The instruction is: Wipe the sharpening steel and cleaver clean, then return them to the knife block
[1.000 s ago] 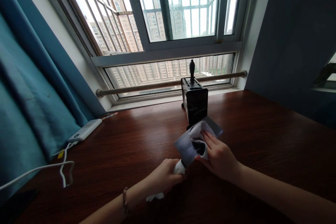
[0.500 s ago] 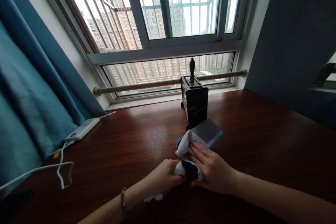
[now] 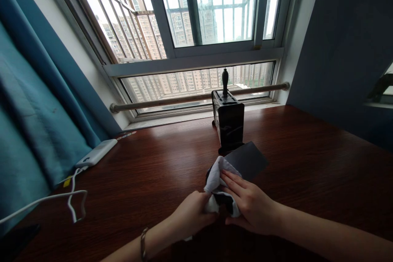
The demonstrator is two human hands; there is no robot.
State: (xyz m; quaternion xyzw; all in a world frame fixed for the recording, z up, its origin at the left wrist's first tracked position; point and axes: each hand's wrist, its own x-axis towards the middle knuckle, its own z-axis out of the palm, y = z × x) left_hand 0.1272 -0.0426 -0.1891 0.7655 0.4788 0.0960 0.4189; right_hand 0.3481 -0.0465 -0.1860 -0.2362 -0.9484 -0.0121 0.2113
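Left hand (image 3: 192, 217) is being kept curled, its fingers pinching the near end of a crumpled white cloth (image 3: 218, 180) on the dark reddish-brown wooden table (image 3: 147, 172). Beside it, the right hand (image 3: 250, 208) is being pressed, fingers extended together, onto the cloth over a flat dark grey rectangular plate (image 3: 250, 161), which is being held tilted before a black box-shaped stand (image 3: 229, 123).

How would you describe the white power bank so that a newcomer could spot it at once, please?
Start at the teal curtain on the left and drop to the wooden table edge below it. The power bank lies flat there, a slim white slab with a white cable trailing from it, unlike the dark items nearby.
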